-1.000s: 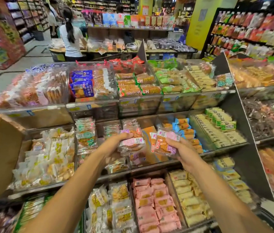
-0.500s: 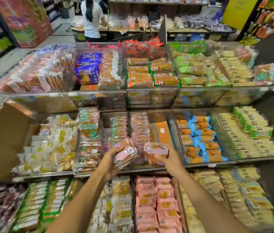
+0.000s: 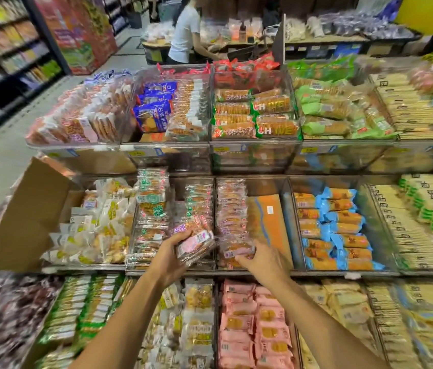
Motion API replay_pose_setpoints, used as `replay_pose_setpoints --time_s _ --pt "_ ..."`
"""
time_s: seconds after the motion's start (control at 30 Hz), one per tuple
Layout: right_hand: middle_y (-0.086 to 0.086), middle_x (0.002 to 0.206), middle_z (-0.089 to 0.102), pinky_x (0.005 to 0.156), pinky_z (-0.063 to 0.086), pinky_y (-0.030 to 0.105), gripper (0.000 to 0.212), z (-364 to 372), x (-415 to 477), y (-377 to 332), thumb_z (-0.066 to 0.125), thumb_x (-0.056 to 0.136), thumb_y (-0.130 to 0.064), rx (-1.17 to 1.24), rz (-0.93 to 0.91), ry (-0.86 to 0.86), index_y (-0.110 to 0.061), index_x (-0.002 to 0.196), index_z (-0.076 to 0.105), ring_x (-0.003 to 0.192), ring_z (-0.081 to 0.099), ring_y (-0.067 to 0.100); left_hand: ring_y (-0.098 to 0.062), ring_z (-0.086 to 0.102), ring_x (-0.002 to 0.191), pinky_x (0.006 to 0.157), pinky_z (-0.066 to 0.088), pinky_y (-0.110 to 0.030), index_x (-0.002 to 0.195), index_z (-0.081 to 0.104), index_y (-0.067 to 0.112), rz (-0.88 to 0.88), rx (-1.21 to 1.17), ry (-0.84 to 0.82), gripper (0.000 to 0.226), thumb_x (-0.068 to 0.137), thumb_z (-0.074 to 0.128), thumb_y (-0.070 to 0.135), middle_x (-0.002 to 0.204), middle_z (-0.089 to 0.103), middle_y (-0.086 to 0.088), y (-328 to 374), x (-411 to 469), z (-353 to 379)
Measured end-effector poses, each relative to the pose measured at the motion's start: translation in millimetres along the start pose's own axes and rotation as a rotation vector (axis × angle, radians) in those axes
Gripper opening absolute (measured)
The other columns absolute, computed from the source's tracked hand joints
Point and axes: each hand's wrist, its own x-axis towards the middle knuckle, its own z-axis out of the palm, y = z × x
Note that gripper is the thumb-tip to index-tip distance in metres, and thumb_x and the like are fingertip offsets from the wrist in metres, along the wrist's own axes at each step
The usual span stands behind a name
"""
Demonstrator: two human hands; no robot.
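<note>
The left hand (image 3: 168, 258) grips a small stack of pink-labelled packets (image 3: 196, 242) – thumb on top, fingers curled underneath – and holds it tilted just above the front edge of the clear bin (image 3: 211, 265) in front of it. The right hand (image 3: 264, 262), just beside it, has its fingers curled round a single packet (image 3: 236, 250) of the same kind, low at the near end of a packed row (image 3: 231, 206) that runs straight away from the fingertips. The two loads lie close together, but blur hides whether they touch.

Just right of the right hand an orange card sheet (image 3: 271, 222) lies bare on the bin floor, and further right sit blue-and-orange packs (image 3: 337, 227). Beyond the left hand stand green-labelled packets (image 3: 151, 206); well to its left an open cardboard box (image 3: 23, 217) holds pale wrapped cakes. Below and between the forearms – on the lower tier – lie pink packs (image 3: 250, 315).
</note>
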Motion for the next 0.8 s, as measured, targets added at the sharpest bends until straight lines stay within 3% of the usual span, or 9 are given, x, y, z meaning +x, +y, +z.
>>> replay_pose_setpoints --time_s 0.07,0.13,0.23,0.4,0.5,0.6,0.63,0.7,0.8 --pt "-0.004 0.077 0.066 0.060 0.050 0.028 0.042 -2 2 -6 0.056 0.090 -0.064 -0.052 0.025 -0.007 -0.027 0.105 0.068 0.073 0.066 0.022 -0.031 0.075 0.081 0.063 0.062 -0.034 0.111 0.066 -0.001 0.007 0.010 0.003 0.023 0.105 0.054 0.017 0.100 0.075 -0.022 0 -1 2" --pt "-0.003 0.078 0.066 0.060 0.052 0.028 0.037 -2 6 -9 0.063 0.091 -0.060 -0.003 0.035 -0.060 -0.023 0.094 0.067 0.069 0.064 0.019 -0.032 0.074 0.086 0.069 0.063 -0.036 0.117 0.065 -0.001 0.015 0.032 0.004 0.025 0.102 0.057 0.018 0.106 0.074 -0.022 -1 0 2" --pt "-0.002 0.091 0.068 0.058 0.045 0.027 0.045 0 10 -11 0.076 0.087 -0.056 0.163 0.071 -0.156 -0.015 0.101 0.065 0.074 0.060 0.016 -0.032 0.072 0.091 0.074 0.062 -0.034 0.119 0.067 0.001 0.013 0.101 -0.005 0.031 0.097 0.062 0.022 0.111 0.073 -0.021 -1 0 4" --pt "0.015 0.124 0.072 0.078 0.054 0.033 0.060 -3 19 -12 0.078 0.085 -0.061 0.385 0.132 -0.297 -0.010 0.114 0.066 0.112 0.070 0.030 -0.029 0.073 0.086 0.075 0.060 -0.034 0.114 0.069 0.001 0.048 0.219 -0.014 0.033 0.092 0.066 0.025 0.105 0.074 -0.019 0 0 2" --pt "0.015 0.127 0.071 0.098 0.059 0.046 0.066 -6 27 -10 0.079 0.081 -0.065 0.486 0.187 -0.344 -0.008 0.112 0.069 0.114 0.070 0.031 -0.029 0.073 0.088 0.073 0.062 -0.034 0.123 0.066 -0.003 0.069 0.262 -0.006 0.043 0.091 0.066 0.026 0.108 0.074 -0.020 4 -3 4" --pt "0.006 0.119 0.069 0.094 0.061 0.038 0.034 -18 27 -15 0.083 0.088 -0.041 0.696 0.264 -0.448 -0.013 0.099 0.067 0.101 0.068 0.016 -0.028 0.074 0.083 0.069 0.062 -0.034 0.120 0.066 -0.003 0.081 0.256 -0.015 0.040 0.091 0.065 0.024 0.103 0.075 -0.018 8 -7 4" --pt "0.006 0.133 0.064 0.093 0.062 0.037 0.030 -24 26 -16 0.082 0.090 -0.035 0.812 0.293 -0.508 -0.013 0.107 0.068 0.110 0.065 0.017 -0.027 0.074 0.081 0.067 0.062 -0.033 0.120 0.066 -0.003 0.084 0.249 -0.019 0.038 0.092 0.064 0.023 0.102 0.075 -0.018 9 -9 5" --pt "0.008 0.159 0.044 0.092 0.063 0.044 0.050 -31 28 -15 0.080 0.092 -0.035 0.995 0.352 -0.524 -0.016 0.135 0.063 0.139 0.049 0.027 -0.026 0.074 0.079 0.064 0.061 -0.032 0.120 0.065 -0.003 0.085 0.242 -0.013 0.033 0.097 0.061 0.021 0.099 0.075 -0.017 11 -9 1" --pt "0.006 0.170 0.024 0.097 0.057 0.061 0.064 -28 30 -18 0.071 0.097 -0.044 1.171 0.461 -0.472 -0.023 0.153 0.048 0.154 0.027 0.032 -0.026 0.073 0.080 0.066 0.060 -0.032 0.115 0.067 0.000 0.074 0.233 -0.006 0.028 0.099 0.059 0.021 0.098 0.075 -0.016 11 -10 -4"
